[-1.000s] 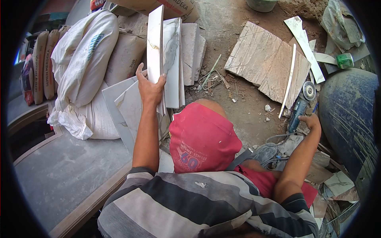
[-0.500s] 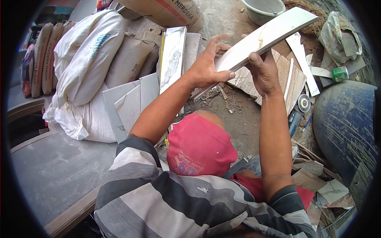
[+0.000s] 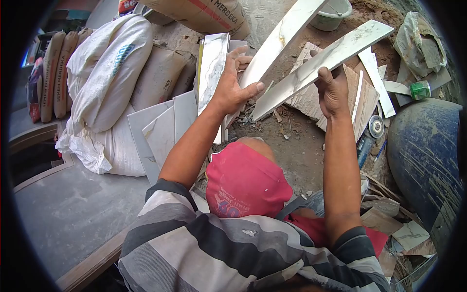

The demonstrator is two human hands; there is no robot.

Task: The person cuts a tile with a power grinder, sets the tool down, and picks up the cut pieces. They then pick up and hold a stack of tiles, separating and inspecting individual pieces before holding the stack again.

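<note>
Two long white marble-patterned tile strips are held up over the ground, spread apart in a V. My left hand (image 3: pixel 231 87) grips the left tile strip (image 3: pixel 282 41), with the thumb in front of it and fingers at its far side. The right tile strip (image 3: pixel 316 66) is in my right hand (image 3: pixel 334 92), its thumb on the near edge and its fingers underneath, partly hidden. More marble-patterned tile pieces (image 3: pixel 213 68) stand upright just left of my left hand. Below both strips lie brown wood-patterned tiles (image 3: pixel 357 97).
An angle grinder (image 3: pixel 369 137) lies right of my right forearm. White sacks (image 3: pixel 109 68) and cement bags (image 3: pixel 204 14) stand at left and back. A grey bucket (image 3: pixel 332 17) is at the back, a blue drum (image 3: pixel 423 151) at right. Broken tiles (image 3: pixel 411 234) lie at lower right.
The two strips, stacked together before, are now separated. My left hand has moved left with one strip, and my right hand has shifted slightly right and tilted the other.
</note>
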